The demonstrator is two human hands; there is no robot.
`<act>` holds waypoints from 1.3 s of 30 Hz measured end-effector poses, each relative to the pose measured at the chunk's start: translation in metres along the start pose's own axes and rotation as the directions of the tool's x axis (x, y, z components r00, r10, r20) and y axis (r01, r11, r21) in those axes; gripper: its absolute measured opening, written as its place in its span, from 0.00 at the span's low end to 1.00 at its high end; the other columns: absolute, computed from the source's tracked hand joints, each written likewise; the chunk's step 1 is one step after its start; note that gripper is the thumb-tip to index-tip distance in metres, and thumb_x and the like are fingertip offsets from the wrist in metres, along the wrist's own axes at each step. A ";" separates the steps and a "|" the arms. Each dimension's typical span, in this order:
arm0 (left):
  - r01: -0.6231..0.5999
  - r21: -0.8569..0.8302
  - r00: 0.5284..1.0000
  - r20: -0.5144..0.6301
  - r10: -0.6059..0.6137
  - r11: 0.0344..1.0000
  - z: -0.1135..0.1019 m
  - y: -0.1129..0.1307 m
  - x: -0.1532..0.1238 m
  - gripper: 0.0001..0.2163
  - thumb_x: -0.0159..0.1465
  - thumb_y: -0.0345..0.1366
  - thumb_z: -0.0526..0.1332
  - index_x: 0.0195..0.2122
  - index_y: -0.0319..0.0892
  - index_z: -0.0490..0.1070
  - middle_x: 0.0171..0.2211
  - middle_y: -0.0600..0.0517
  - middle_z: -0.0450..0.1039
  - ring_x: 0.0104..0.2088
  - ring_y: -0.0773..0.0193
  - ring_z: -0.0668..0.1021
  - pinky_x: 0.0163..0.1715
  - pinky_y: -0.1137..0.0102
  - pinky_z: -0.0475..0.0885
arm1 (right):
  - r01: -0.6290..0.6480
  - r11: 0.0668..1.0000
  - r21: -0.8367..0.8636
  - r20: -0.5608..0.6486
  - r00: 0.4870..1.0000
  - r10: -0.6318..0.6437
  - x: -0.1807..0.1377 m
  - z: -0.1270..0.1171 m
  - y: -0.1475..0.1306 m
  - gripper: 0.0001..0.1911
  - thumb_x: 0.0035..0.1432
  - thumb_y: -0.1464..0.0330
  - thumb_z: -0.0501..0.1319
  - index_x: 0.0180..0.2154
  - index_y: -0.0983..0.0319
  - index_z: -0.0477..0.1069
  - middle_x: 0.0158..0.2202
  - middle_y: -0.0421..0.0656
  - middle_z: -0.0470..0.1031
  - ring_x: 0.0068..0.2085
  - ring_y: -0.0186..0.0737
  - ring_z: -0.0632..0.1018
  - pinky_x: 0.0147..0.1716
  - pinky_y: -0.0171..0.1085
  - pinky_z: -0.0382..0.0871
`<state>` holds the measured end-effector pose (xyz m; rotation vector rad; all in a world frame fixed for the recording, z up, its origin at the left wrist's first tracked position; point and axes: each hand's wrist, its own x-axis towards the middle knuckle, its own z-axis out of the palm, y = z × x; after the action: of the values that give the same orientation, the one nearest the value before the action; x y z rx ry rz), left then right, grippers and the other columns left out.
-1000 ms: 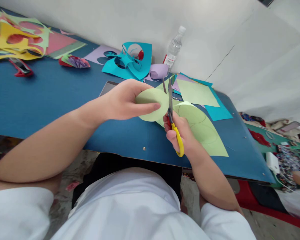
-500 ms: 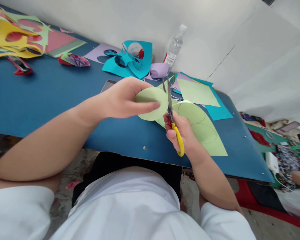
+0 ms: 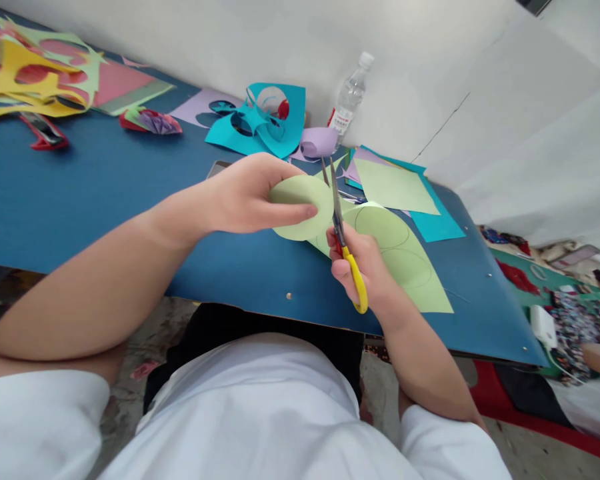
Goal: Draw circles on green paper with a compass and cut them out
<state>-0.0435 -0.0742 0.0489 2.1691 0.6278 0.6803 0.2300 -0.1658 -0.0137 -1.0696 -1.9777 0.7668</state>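
My left hand (image 3: 260, 197) pinches a round light green paper piece (image 3: 300, 225), thumb on top and the fingers beneath. My right hand (image 3: 363, 267) grips scissors (image 3: 354, 277) with yellow and red handles. Their blades point away from me and are parted, right at the paper circle's right edge. Under and beside my hands lies a light green sheet (image 3: 423, 290) with pencilled circles drawn on it. Part of that sheet is hidden behind the circle and my right hand.
Behind my hands stand a clear bottle (image 3: 350, 97) and cut blue paper (image 3: 285, 137). Stacked coloured sheets (image 3: 395, 187) lie at the right. Yellow paper scraps (image 3: 10, 80), a red stapler (image 3: 43, 132) and a folded paper bundle (image 3: 153, 123) lie left on the blue table (image 3: 105, 193).
The scissors have shifted slightly left along the circle's edge, and their blade tips look a little closer together. My left hand holds the circle in almost the same place.
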 end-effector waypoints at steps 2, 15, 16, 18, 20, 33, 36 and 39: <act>-0.024 0.002 1.000 -0.010 0.024 1.000 0.000 0.000 0.000 0.15 0.72 0.46 0.74 0.33 0.47 0.74 0.26 0.58 0.64 0.34 0.60 0.71 0.33 0.67 0.68 | -0.004 1.000 -0.002 -0.001 1.000 0.004 0.000 0.000 0.000 0.45 0.72 0.17 0.60 0.43 0.52 0.67 0.27 0.31 0.63 0.27 0.37 0.61 0.30 0.42 0.61; -0.054 0.038 0.999 0.007 0.054 0.998 -0.005 0.001 -0.001 0.17 0.75 0.46 0.70 0.30 0.47 0.72 0.25 0.58 0.64 0.33 0.64 0.69 0.32 0.68 0.66 | -0.012 1.000 -0.006 0.008 1.000 0.012 0.000 -0.001 -0.001 0.45 0.72 0.17 0.60 0.42 0.53 0.67 0.27 0.31 0.63 0.28 0.37 0.61 0.31 0.41 0.60; -0.049 0.032 0.999 0.005 0.049 0.998 -0.006 0.001 -0.001 0.17 0.74 0.46 0.70 0.30 0.47 0.71 0.25 0.58 0.63 0.32 0.63 0.70 0.32 0.68 0.66 | -0.018 1.000 -0.009 0.011 1.000 0.018 0.000 -0.001 -0.001 0.46 0.72 0.16 0.59 0.42 0.52 0.67 0.27 0.31 0.63 0.28 0.37 0.61 0.31 0.41 0.61; -0.024 0.020 1.000 0.007 0.024 1.000 -0.006 0.002 0.000 0.17 0.72 0.49 0.72 0.31 0.48 0.72 0.24 0.58 0.63 0.32 0.61 0.71 0.31 0.66 0.65 | -0.018 1.000 -0.015 0.010 1.000 0.018 0.000 -0.001 -0.001 0.46 0.71 0.16 0.59 0.42 0.52 0.67 0.28 0.32 0.63 0.28 0.37 0.61 0.31 0.41 0.60; -0.008 0.017 1.000 0.008 0.008 1.000 -0.006 0.002 0.000 0.16 0.71 0.49 0.73 0.32 0.47 0.73 0.24 0.58 0.64 0.32 0.62 0.70 0.31 0.66 0.65 | -0.015 1.000 -0.020 0.005 1.000 0.015 0.000 0.000 0.000 0.46 0.71 0.16 0.60 0.41 0.52 0.66 0.28 0.32 0.63 0.28 0.37 0.61 0.30 0.41 0.60; -0.047 0.012 0.998 -0.034 0.048 0.999 -0.009 0.002 -0.001 0.18 0.77 0.47 0.69 0.33 0.45 0.70 0.29 0.58 0.63 0.34 0.66 0.67 0.33 0.68 0.63 | -0.078 0.997 0.026 -0.005 0.997 0.078 -0.002 0.000 0.007 0.46 0.70 0.15 0.59 0.41 0.51 0.66 0.26 0.32 0.63 0.27 0.39 0.66 0.28 0.41 0.63; -0.069 0.006 0.996 -0.054 0.069 0.998 -0.008 0.000 0.000 0.18 0.78 0.47 0.69 0.33 0.45 0.70 0.28 0.58 0.62 0.33 0.66 0.67 0.33 0.68 0.64 | -0.075 0.997 0.034 -0.008 0.997 0.075 -0.004 0.001 0.015 0.45 0.72 0.16 0.59 0.43 0.52 0.66 0.25 0.31 0.63 0.26 0.38 0.67 0.28 0.40 0.64; -0.055 -0.018 0.996 -0.067 0.053 0.998 -0.007 -0.001 0.001 0.17 0.74 0.49 0.74 0.35 0.46 0.73 0.27 0.57 0.63 0.34 0.63 0.71 0.34 0.67 0.66 | -0.074 0.997 0.033 -0.010 0.997 0.074 -0.005 0.000 0.018 0.45 0.73 0.17 0.59 0.44 0.52 0.67 0.26 0.32 0.64 0.26 0.37 0.67 0.28 0.40 0.64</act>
<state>-0.0473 -0.0691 0.0522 2.1590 0.5964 0.7876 0.2391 -0.1612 -0.0294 -1.1305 -1.9185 0.8283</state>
